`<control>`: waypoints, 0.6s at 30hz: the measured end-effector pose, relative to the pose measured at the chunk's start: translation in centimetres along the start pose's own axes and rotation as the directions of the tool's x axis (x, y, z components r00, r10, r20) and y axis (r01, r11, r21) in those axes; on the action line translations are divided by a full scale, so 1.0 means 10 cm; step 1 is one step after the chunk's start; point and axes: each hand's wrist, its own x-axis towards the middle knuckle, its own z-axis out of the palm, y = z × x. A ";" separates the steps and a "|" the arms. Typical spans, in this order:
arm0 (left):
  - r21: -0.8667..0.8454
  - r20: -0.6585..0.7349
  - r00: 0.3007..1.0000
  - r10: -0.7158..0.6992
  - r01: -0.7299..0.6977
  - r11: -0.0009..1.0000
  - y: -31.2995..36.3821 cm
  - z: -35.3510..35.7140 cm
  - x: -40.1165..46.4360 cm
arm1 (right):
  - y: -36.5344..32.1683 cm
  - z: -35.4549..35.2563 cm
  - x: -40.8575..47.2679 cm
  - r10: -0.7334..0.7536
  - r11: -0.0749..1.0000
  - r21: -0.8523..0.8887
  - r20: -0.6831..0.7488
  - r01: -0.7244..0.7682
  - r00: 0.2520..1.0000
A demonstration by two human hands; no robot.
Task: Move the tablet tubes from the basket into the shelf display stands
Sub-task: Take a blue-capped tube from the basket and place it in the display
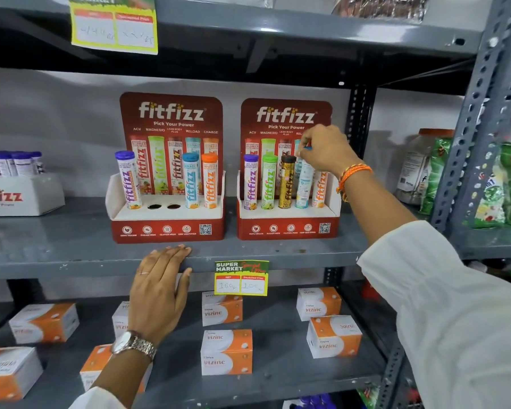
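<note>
Two red fitfizz display stands sit side by side on the grey shelf [71,255]. The left stand [167,228] holds a purple tube [128,180], a blue tube [191,181] and an orange tube [210,181], with two empty holes between them. The right stand [288,228] holds purple, green, black and orange tubes. My right hand [326,149] grips the cap of a light-blue tube [304,184] standing in that stand's fourth slot. My left hand [160,290] lies flat on the shelf's front edge, holding nothing. The basket is out of view.
A white fitfizz box [21,196] with purple-capped tubes stands at the far left of the shelf. Several orange-and-white vizinc boxes [226,352] lie on the shelf below. A price tag [241,278] hangs from the shelf edge. Green packets [502,184] fill the neighbouring rack at right.
</note>
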 end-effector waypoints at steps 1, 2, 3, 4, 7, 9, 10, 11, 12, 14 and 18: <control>0.001 0.004 1.000 0.000 0.000 1.000 0.00 0.00 0.00 | 0.00 -0.01 0.00 -0.005 1.000 -0.001 0.006 0.005 1.000; 0.002 0.007 1.000 0.000 0.000 1.000 -0.01 0.00 0.00 | 0.00 -0.02 0.01 -0.006 1.000 0.006 0.017 0.006 1.000; 0.004 0.010 1.000 0.000 0.000 1.000 0.00 0.00 0.00 | 0.00 -0.03 0.02 -0.006 1.000 0.018 0.036 0.006 0.999; 0.006 0.011 1.000 -0.002 0.002 1.000 0.00 0.00 0.00 | 0.01 -0.04 0.03 -0.008 1.000 0.027 0.063 0.006 0.998; 0.003 0.011 1.000 -0.008 0.008 1.000 0.01 -0.01 0.00 | 0.02 -0.07 0.06 -0.015 0.999 0.030 0.158 0.010 0.987; -0.001 0.009 1.000 -0.007 0.007 1.000 0.02 -0.01 0.00 | 0.01 -0.09 0.06 0.001 0.999 0.031 0.186 -0.007 0.982; -0.002 0.008 1.000 -0.005 0.005 1.000 0.02 -0.02 0.00 | 0.00 -0.09 0.05 0.012 0.999 0.042 0.181 -0.020 0.983; -0.001 0.007 1.000 -0.004 0.004 1.000 0.02 -0.02 0.00 | 0.00 -0.09 0.04 0.016 0.998 0.056 0.166 -0.026 0.986; -0.001 0.007 1.000 -0.003 0.003 1.000 0.03 -0.03 0.00 | 0.00 -0.09 0.03 0.012 0.997 0.071 0.143 -0.023 0.990; -0.002 0.006 1.000 -0.005 0.005 1.000 0.03 -0.03 0.00 | 0.03 -0.07 0.04 -0.007 0.994 0.105 0.107 -0.005 0.994; -0.002 0.018 1.000 0.000 0.000 1.000 0.04 -0.05 0.01 | 0.09 0.00 0.05 -0.024 0.996 0.090 0.148 0.011 0.989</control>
